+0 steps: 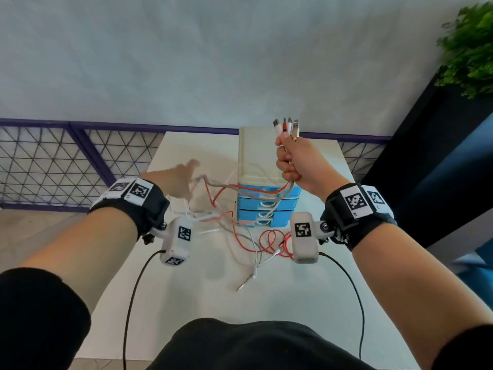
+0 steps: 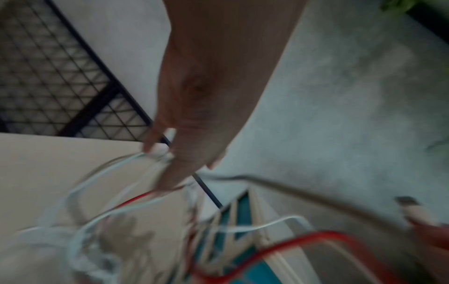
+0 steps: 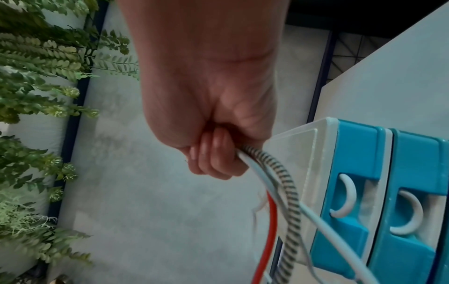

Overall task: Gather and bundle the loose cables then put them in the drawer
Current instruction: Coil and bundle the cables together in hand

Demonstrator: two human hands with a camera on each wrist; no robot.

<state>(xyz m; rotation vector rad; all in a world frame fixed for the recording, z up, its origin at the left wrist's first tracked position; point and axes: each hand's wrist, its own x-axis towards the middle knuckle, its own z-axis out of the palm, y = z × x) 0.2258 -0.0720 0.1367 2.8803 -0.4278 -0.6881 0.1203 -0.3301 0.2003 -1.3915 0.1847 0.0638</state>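
While the right hand [image 1: 293, 161] clenches the cables [image 1: 286, 128] above blue plastic drawers [image 1: 282, 205], red, white and braided loops sag to the white bench [image 1: 186, 303]; the blurred left hand's [image 1: 178, 180] grip is unclear.

We see a white bench [image 1: 160, 303] running away from us to a pale grey wall [image 1: 213, 62] with a mottled surface. Along the foot of that wall, on both sides of the bench, runs a low railing [image 1: 53, 161] of purple bars filled with a mesh of thin wire triangles. At the upper right hangs a leafy green plant [image 1: 469, 49], blurred in the head view; below it a dark panel [image 1: 426, 156] slants down beside the bench. To the right of the panel lies a blue surface [image 1: 474, 182] that we cannot identify. Left of the bench we see beige floor [image 1: 32, 225].
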